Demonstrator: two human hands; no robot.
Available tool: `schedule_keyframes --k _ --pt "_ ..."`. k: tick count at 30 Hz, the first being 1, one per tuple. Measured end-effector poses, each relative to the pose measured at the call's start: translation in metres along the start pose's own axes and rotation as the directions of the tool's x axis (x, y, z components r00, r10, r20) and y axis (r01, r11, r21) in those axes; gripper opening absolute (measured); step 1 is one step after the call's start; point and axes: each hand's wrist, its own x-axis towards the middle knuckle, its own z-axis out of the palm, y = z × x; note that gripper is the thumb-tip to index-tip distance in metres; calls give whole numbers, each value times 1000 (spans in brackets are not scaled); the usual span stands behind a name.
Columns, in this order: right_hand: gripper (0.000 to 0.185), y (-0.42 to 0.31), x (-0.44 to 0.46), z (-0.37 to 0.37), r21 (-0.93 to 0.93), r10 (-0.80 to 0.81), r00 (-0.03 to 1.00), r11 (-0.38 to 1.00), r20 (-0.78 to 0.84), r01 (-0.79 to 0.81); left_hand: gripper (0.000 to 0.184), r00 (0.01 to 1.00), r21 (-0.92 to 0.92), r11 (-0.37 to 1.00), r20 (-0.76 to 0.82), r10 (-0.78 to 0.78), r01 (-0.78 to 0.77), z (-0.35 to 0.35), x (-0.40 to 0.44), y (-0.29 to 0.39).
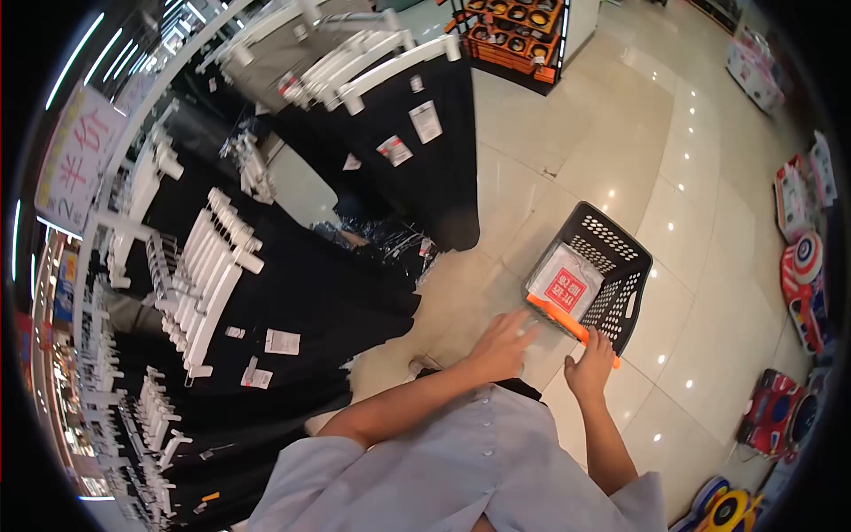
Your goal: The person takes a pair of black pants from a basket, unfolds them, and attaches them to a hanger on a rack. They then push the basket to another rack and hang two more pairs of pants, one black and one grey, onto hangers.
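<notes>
My right hand (589, 365) is closed on the orange handle (560, 317) of a black shopping basket (631, 253), near the handle's right end. Holes perforate the basket's walls. Inside it lies a pale, flat package (581, 262) with a red square of white characters. My left hand (505, 346) is in front of my waist, left of the handle and apart from it. Its fingers are slightly blurred but look spread, with nothing in them.
Black garments (408, 151) with tags hang from white hangers (208, 301) on racks to the left. Plastic-wrapped items (390, 244) sit low beneath them. An orange display stand (514, 40) is at the back. Colourful toy boxes (780, 412) line the right side of the tiled floor (691, 301).
</notes>
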Motion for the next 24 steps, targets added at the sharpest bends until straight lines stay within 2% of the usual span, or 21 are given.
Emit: schedule_keyframes --k 3,4,6,7,9,12,15,18,21,22,24 --pt "52 49 16 3 52 151 939 983 311 -175 51 986 168 976 116 122 -140 55 53 14" --pt "31 57 21 10 66 71 989 995 129 -80 51 980 154 977 159 121 -146 70 64 14" --pt "23 65 31 11 0 68 974 998 218 -70 51 964 127 981 241 111 -145 96 80 10" --pt "19 67 38 11 -33 67 962 998 264 -60 45 939 109 986 334 80 -122 110 91 7" --pt "14 74 40 15 -36 21 974 999 224 -13 34 862 76 995 506 21 -69 123 114 3" --pt "12 86 53 11 -38 -24 979 999 201 32 22 754 137 989 655 -49 -54 120 147 11" --pt "12 109 77 14 -49 -110 981 992 158 119 15 749 70 996 662 -2 -59 124 172 7" --pt "13 129 115 10 -75 -151 979 984 140 163 23 777 -15 1000 630 24 -19 141 199 -1" --pt "14 147 153 5 -66 -216 965 971 149 228 36 849 -214 976 522 88 30 129 222 -5" --pt "17 148 167 3 -51 -232 958 969 170 243 47 832 -226 974 543 112 16 132 232 -13" --pt "17 151 203 2 -48 -294 936 950 196 308 46 848 -300 953 518 117 52 133 255 -30"
